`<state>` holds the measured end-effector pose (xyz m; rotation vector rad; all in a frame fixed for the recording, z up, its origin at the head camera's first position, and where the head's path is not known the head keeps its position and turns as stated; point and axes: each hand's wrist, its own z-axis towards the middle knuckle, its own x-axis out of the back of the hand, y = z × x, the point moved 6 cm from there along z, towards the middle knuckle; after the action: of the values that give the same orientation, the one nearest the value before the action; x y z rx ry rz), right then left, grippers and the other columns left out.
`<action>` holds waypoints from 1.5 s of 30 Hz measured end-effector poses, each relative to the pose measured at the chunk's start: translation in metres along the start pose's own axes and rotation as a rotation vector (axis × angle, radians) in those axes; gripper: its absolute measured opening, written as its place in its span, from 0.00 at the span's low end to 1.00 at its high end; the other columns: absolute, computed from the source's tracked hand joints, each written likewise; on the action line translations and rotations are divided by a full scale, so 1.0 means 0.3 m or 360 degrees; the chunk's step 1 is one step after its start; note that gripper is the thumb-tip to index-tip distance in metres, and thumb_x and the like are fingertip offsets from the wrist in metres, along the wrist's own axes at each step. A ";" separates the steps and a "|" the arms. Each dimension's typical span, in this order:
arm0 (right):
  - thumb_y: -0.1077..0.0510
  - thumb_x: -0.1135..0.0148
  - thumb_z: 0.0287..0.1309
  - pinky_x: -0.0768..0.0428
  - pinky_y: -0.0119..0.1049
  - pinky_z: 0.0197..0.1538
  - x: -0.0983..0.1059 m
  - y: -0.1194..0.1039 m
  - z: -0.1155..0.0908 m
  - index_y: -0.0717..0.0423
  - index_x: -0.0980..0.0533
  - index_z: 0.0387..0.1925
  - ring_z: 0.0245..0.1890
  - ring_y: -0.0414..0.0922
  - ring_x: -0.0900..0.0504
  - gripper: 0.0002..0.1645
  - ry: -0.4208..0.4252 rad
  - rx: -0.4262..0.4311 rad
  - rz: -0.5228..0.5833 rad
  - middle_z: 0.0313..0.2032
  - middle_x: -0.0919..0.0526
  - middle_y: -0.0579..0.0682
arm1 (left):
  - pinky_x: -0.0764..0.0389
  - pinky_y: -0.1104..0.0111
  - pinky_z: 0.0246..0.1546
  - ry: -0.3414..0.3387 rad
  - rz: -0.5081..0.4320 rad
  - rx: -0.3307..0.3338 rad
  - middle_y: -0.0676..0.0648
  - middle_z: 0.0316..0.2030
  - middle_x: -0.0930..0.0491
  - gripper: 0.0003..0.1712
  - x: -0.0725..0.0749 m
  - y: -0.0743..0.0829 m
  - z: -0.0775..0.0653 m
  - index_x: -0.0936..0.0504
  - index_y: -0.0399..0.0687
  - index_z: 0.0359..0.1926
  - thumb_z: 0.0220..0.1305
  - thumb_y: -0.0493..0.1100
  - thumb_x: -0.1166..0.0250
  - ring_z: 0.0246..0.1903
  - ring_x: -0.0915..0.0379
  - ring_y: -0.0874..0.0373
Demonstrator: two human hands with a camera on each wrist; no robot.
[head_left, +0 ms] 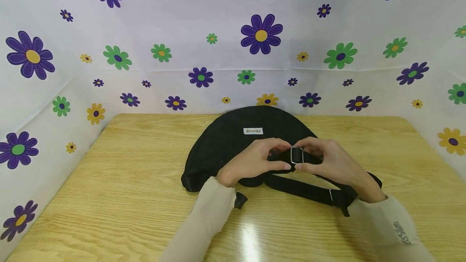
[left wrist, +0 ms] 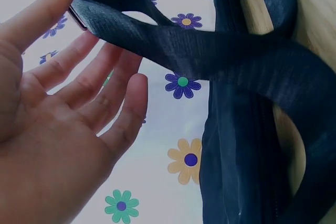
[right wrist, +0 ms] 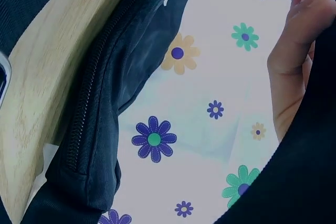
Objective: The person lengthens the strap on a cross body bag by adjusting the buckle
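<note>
A black half-moon bag (head_left: 218,144) with a white label (head_left: 253,131) lies on the table. In front of it, both hands hold its black webbing strap (head_left: 300,187) at a silver slider buckle (head_left: 292,155). My left hand (head_left: 251,161) pinches the strap at the buckle's left side between thumb and fingers. From the right, my right hand (head_left: 336,165) pinches strap and buckle the same way. The left wrist view shows the strap (left wrist: 178,51) trailing from the left hand (left wrist: 63,108). In the right wrist view, webbing partly covers the right hand (right wrist: 294,66) beside the bag's zipper (right wrist: 86,108).
A second metal buckle (head_left: 333,198) sits on the strap near the right sleeve. A short black end piece (head_left: 240,200) pokes out beside the left sleeve. The wooden table (head_left: 138,165) meets a flower-printed white cloth (head_left: 218,19) at the back and sides.
</note>
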<state>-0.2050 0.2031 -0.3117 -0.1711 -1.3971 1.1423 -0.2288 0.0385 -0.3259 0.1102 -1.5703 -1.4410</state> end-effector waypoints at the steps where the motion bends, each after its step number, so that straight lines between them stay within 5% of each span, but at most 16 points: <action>1: 0.66 0.28 0.55 0.25 0.33 0.33 0.000 0.001 0.001 0.67 0.21 0.50 0.28 0.39 0.18 0.21 0.0001 0.0006 0.0002 0.31 0.15 0.42 | 0.26 0.71 0.51 0.0000 -0.0008 0.0017 0.45 0.52 0.19 0.25 -0.003 -0.001 0.003 0.23 0.40 0.63 0.67 0.39 0.30 0.51 0.24 0.58; 11: 0.68 0.31 0.59 0.24 0.33 0.35 0.006 0.022 -0.013 0.69 0.25 0.55 0.29 0.41 0.19 0.22 -0.0081 0.0020 0.0180 0.32 0.18 0.44 | 0.25 0.71 0.50 0.0033 0.0011 -0.0012 0.46 0.50 0.19 0.24 0.002 0.000 0.007 0.20 0.40 0.61 0.66 0.39 0.29 0.49 0.24 0.60; 21: 0.69 0.43 0.70 0.22 0.29 0.40 0.035 0.077 -0.026 0.75 0.25 0.52 0.34 0.39 0.20 0.13 -0.0147 -0.0252 0.0409 0.34 0.17 0.47 | 0.25 0.69 0.51 0.0056 -0.0016 0.0014 0.46 0.51 0.19 0.24 0.015 -0.008 0.001 0.20 0.41 0.61 0.65 0.38 0.28 0.49 0.25 0.58; 29: 0.73 0.45 0.70 0.25 0.28 0.38 0.029 0.091 -0.024 0.70 0.23 0.43 0.32 0.40 0.23 0.05 -0.0093 -0.0215 0.0616 0.30 0.17 0.44 | 0.24 0.70 0.48 0.0022 -0.0123 0.0008 0.46 0.52 0.20 0.28 -0.010 -0.002 0.005 0.23 0.41 0.65 0.66 0.41 0.28 0.51 0.25 0.54; 37: 0.76 0.46 0.67 0.25 0.27 0.38 0.005 0.079 -0.008 0.53 0.19 0.39 0.30 0.38 0.21 0.17 -0.0007 -0.0089 0.0801 0.29 0.16 0.44 | 0.27 0.70 0.53 0.0072 -0.0118 -0.0030 0.49 0.61 0.23 0.28 -0.004 -0.004 0.001 0.23 0.46 0.67 0.68 0.44 0.30 0.57 0.28 0.61; 45: 0.77 0.49 0.69 0.23 0.27 0.40 -0.022 0.066 0.007 0.54 0.19 0.40 0.33 0.38 0.21 0.19 -0.0001 -0.0005 0.1067 0.31 0.14 0.46 | 0.27 0.71 0.43 0.0076 -0.0130 -0.0061 0.48 0.58 0.20 0.27 -0.017 -0.009 0.002 0.23 0.47 0.67 0.68 0.43 0.30 0.52 0.26 0.59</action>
<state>-0.2157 0.2071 -0.3295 -0.6786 -1.3781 1.6810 -0.2278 0.0412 -0.3309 0.1869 -1.5137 -1.5203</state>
